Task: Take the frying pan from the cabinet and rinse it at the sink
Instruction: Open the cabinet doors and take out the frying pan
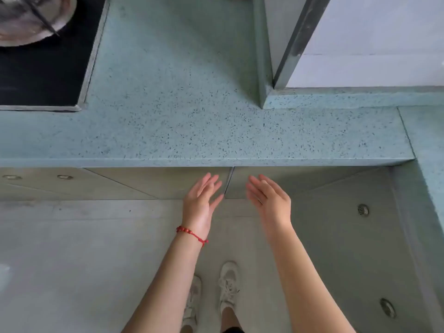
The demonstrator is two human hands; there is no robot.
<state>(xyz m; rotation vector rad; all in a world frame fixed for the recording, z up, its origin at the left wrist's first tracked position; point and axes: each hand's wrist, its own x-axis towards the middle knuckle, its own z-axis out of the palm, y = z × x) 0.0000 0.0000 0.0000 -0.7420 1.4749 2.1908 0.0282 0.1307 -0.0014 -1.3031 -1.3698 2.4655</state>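
Two grey cabinet doors [192,183] sit closed under the speckled green countertop [192,116], meeting at a seam in the middle. My left hand [200,200], with a red bead bracelet on its wrist, hovers with straight fingers just left of that seam. Just right of the seam, my right hand [266,198] is held out, fingers straight and holding nothing. Neither hand touches the doors as far as I can tell. No frying pan and no sink are in view.
A black cooktop [48,68] with a metal pot lid [31,18] lies at the top left. A wall corner with a metal strip [295,42] rises at the top right. The counter turns along the right side [430,164]. My shoes [225,284] stand on grey floor.
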